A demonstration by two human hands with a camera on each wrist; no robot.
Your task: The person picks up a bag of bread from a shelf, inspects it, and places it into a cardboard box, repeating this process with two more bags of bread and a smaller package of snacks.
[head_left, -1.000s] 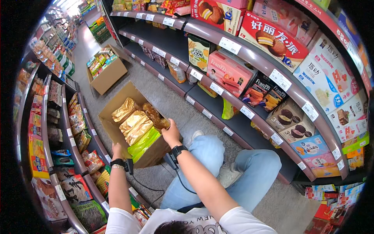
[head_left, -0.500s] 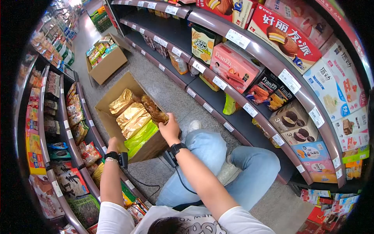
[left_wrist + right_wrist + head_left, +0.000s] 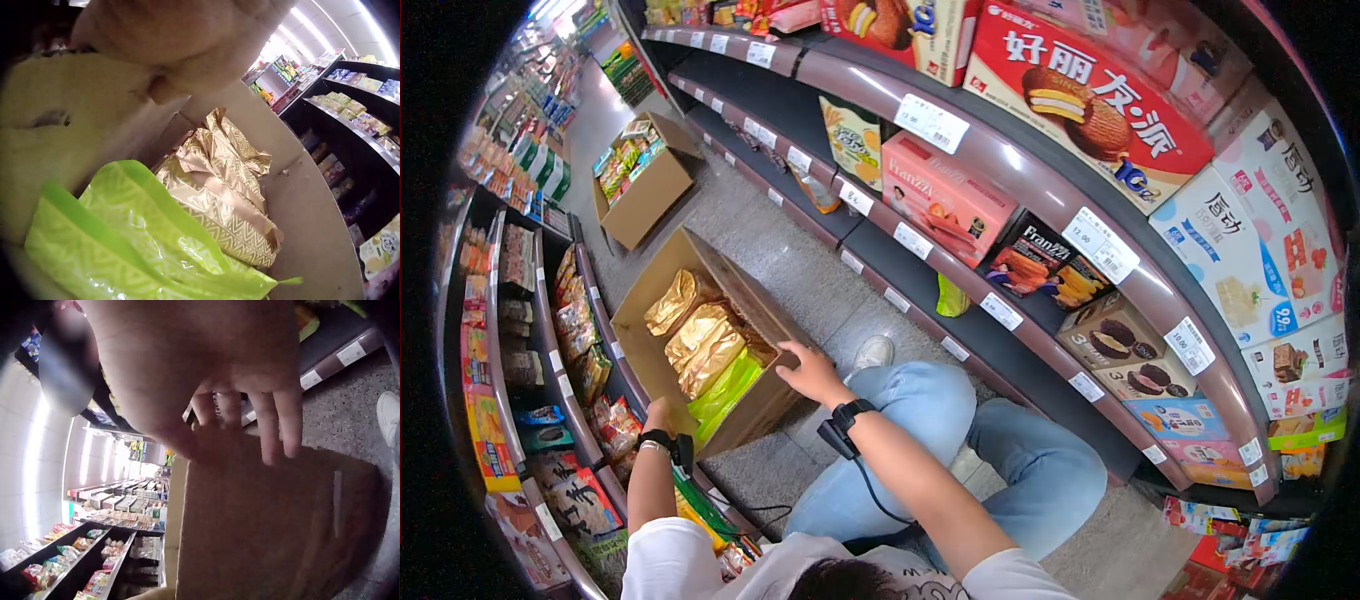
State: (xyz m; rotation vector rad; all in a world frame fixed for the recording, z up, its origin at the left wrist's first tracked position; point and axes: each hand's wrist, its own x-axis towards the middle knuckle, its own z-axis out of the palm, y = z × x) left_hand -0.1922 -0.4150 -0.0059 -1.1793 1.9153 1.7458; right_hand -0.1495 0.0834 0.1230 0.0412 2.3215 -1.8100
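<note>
An open cardboard box [image 3: 632,345] stands on the floor before the person's legs. Inside lie gold foil packets [image 3: 700,345] and a bright green packet [image 3: 722,388]; the left wrist view shows the green packet [image 3: 144,231] beside the gold ones [image 3: 219,194]. The left hand [image 3: 665,415] grips the box's near left rim; in the left wrist view that hand [image 3: 187,37] covers the top of the wall. The right hand [image 3: 812,372] touches the box's right side. In the right wrist view, this hand [image 3: 212,369] has its straight fingers spread against the cardboard wall.
A second box [image 3: 650,205], full of colourful packets, stands farther up the aisle. Shelves of boxed snacks [image 3: 1090,100] run along the right, with bagged snacks [image 3: 580,315] on the left shelves. The person's bent legs [image 3: 890,410] are close to the near box.
The head view has shifted, and the shelves and both boxes appear farther left. The right hand's fingers, earlier gripping the box's rim, now lie straighter along its side.
</note>
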